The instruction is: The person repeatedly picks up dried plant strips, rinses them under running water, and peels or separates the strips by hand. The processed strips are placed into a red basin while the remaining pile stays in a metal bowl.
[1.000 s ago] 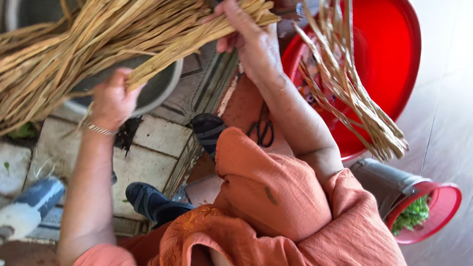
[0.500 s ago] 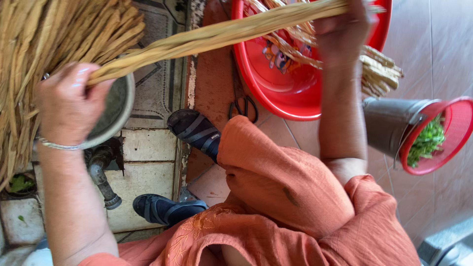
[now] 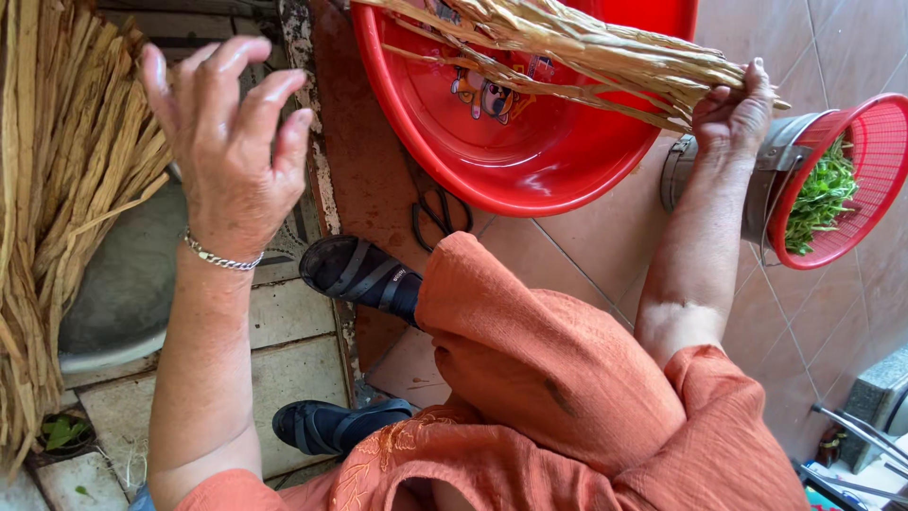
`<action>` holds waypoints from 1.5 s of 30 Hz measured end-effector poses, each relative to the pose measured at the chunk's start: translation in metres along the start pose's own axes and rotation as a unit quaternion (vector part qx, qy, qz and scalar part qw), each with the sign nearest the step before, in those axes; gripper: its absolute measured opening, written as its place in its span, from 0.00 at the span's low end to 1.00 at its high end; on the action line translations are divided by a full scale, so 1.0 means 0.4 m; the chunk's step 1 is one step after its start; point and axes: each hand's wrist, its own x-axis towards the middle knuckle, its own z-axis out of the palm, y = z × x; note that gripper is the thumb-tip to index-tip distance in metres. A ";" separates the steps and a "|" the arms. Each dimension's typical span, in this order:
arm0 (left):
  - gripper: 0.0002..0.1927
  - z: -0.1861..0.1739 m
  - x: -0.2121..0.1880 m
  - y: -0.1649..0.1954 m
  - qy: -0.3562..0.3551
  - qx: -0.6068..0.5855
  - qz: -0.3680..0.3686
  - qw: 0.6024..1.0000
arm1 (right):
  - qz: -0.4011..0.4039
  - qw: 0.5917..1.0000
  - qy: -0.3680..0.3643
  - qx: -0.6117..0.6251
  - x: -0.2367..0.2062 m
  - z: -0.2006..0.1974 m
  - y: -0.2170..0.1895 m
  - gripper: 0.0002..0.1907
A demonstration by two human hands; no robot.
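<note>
My right hand [image 3: 733,118] grips one end of a bundle of long tan dried strips [image 3: 577,47] that lies across a big red plastic basin [image 3: 530,156]. My left hand [image 3: 227,142] hovers with its fingers spread and nothing in it, a silver bracelet on the wrist. It is just to the right of a thick pile of the same tan strips [image 3: 66,189], which hangs over a grey metal bowl [image 3: 123,293]. I wear orange clothes and dark sandals [image 3: 364,274].
A red mesh basket with green leaves [image 3: 837,194] sits on a metal pot [image 3: 771,175] at right. Dark scissors [image 3: 437,213] lie on the floor below the basin. Worn tiles and a raised sill run down the middle; metal bars show at bottom right.
My left hand has let go of the strip bundle and opened. My right hand has carried the bundle to the right over the red basin.
</note>
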 end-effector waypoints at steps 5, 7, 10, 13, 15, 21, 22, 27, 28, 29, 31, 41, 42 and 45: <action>0.10 0.016 -0.158 -0.117 0.018 0.011 -0.090 0.996 | -0.141 0.966 0.123 -0.176 -0.004 0.035 -0.001 0.23; 0.09 0.006 -0.244 -0.186 0.024 0.045 -0.112 0.992 | -0.158 0.936 0.165 -0.267 -0.015 0.037 -0.017 0.25; 0.10 -0.018 -0.381 -0.291 0.037 0.056 -0.183 0.981 | -0.125 0.899 0.182 -0.378 -0.020 0.032 -0.049 0.24; 0.10 -0.010 -0.502 -0.377 0.092 0.066 -0.237 0.965 | -0.091 0.836 0.177 -0.510 -0.016 0.022 -0.074 0.21; 0.09 -0.012 -0.563 -0.428 0.133 0.096 -0.255 0.953 | -0.058 0.778 0.182 -0.599 -0.009 0.024 -0.078 0.19; 0.15 0.065 -0.571 -0.491 0.154 0.181 -0.260 0.936 | -0.057 0.584 0.127 -0.800 0.013 0.119 -0.031 0.14; 0.17 0.080 -0.557 -0.492 0.142 0.215 -0.260 0.931 | -0.074 0.552 0.104 -0.824 0.021 0.161 -0.012 0.13; 0.14 0.093 -0.506 -0.496 0.097 0.255 -0.312 0.910 | -0.200 0.463 -0.071 -0.861 -0.043 0.388 0.131 0.09; 0.13 0.090 -0.500 -0.498 0.104 0.260 -0.308 0.909 | -0.228 0.460 -0.112 -0.851 -0.083 0.436 0.160 0.08; 0.12 0.086 -0.496 -0.499 0.110 0.264 -0.304 0.909 | -0.256 0.460 -0.154 -0.836 -0.130 0.486 0.186 0.07; 0.09 0.080 -0.492 -0.492 0.149 0.153 -0.316 0.924 | -0.319 0.479 -0.244 -0.781 -0.244 0.582 0.245 0.06; 0.06 -0.012 -0.457 -0.286 0.145 -0.167 -0.447 0.867 | -0.280 0.353 -0.771 -0.450 -0.820 0.810 0.700 0.06; 0.06 -0.020 -0.441 -0.253 0.151 -0.198 -0.424 0.871 | -0.142 0.347 -0.788 -0.489 -0.857 0.806 0.754 0.12; 0.04 -0.050 -0.399 -0.150 0.153 -0.274 -0.344 0.885 | 0.265 0.416 -0.681 -0.542 -0.938 0.792 0.904 0.26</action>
